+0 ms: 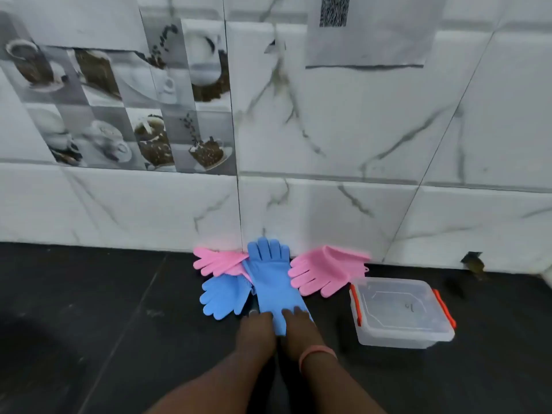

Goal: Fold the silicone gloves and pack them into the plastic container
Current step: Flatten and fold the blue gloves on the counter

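A long blue silicone glove (270, 276) lies flat on the dark counter, fingers pointing at the wall. My left hand (257, 330) and my right hand (300, 327) both grip its cuff end, side by side. A second blue glove (223, 297) lies to its left, partly under it. One pink glove (216, 260) sits at the back left, another pink glove (324, 270) at the back right. The clear plastic container (401, 339) with orange clips stands open to the right, with nothing in it.
The dark counter (104, 309) runs up to a marble-tiled wall (328, 144) just behind the gloves. A small dark object (473, 264) sits at the wall's base, far right. A pink band is on my right wrist.
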`<state>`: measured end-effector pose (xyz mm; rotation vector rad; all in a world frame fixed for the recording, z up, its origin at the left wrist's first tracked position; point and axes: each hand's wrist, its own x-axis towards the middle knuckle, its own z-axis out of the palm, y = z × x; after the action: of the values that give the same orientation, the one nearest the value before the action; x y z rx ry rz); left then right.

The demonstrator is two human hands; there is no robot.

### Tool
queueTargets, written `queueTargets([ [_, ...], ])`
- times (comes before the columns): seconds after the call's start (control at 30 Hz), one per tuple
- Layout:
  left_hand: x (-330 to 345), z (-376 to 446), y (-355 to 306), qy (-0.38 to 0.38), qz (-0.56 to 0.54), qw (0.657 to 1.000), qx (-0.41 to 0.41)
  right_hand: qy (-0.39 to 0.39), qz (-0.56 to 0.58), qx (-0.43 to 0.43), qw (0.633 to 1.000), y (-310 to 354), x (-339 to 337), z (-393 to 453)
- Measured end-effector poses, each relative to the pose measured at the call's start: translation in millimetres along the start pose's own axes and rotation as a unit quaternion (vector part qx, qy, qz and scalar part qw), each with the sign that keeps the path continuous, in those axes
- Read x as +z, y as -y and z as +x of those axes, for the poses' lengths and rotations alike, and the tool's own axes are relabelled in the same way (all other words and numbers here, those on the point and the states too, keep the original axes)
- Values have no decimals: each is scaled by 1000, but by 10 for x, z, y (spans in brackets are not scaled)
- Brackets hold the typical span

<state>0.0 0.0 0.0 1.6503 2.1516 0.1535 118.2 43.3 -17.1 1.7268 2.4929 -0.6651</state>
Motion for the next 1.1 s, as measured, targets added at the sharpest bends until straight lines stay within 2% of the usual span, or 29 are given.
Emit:
queueTargets([
  [0.03, 57, -25, 2, 4, 15, 1000, 0, 7, -4, 6, 1000, -26, 67, 1],
  [0.13, 199, -121, 19, -39, 4, 999, -8, -39, 12, 30, 999, -58, 196, 18],
  [0.27, 304, -183, -32, -58, -144, 986, -63, -74, -28, 17, 997, -64, 302, 54],
  [0.37, 323, -268, -104, -64, -337, 934, -99, -83, -32, 32, 996, -80, 359, 43],
  [0.43, 282, -324, -131, -66, -454, 880, -124, -123, 37, 79, 989, -94, 332, 53],
  [0.5, 262, -348, -149, -73, -517, 839, -153, -128, 157, 132, 970, -110, 202, 91],
  [0.53, 260, -360, -162, -76, -543, 817, -176, -111, 246, 152, 951, -113, 76, 123],
  [0.6, 273, -408, -201, -68, -609, 763, -206, -90, 419, 139, 893, -82, -253, 100],
  [0.7, 222, -518, -300, -43, -720, 652, -232, -116, 521, 21, 845, 41, -769, -146],
  [0.73, 205, -533, -320, -26, -755, 608, -244, -122, 566, -17, 815, 80, -895, -274],
  [0.8, 158, -521, -316, 31, -826, 505, -248, -105, 690, -77, 712, 93, -1081, -514],
  [0.87, 78, -542, -320, 109, -883, 407, -208, -17, 821, -86, 564, 76, -1205, -757],
  [0.9, 28, -599, -343, 147, -890, 392, -180, 19, 861, -83, 502, 52, -1192, -856],
  [0.93, 18, -682, -372, 162, -886, 408, -151, 39, 879, -80, 468, 16, -1147, -952],
  [1.03, 128, -952, -281, 169, -869, 459, -80, 40, 897, -34, 439, -101, -854, -1224],
  [1.1, 145, -1129, -82, 282, -868, 408, 24, 29, 899, -12, 436, -219, -629, -1398],
])
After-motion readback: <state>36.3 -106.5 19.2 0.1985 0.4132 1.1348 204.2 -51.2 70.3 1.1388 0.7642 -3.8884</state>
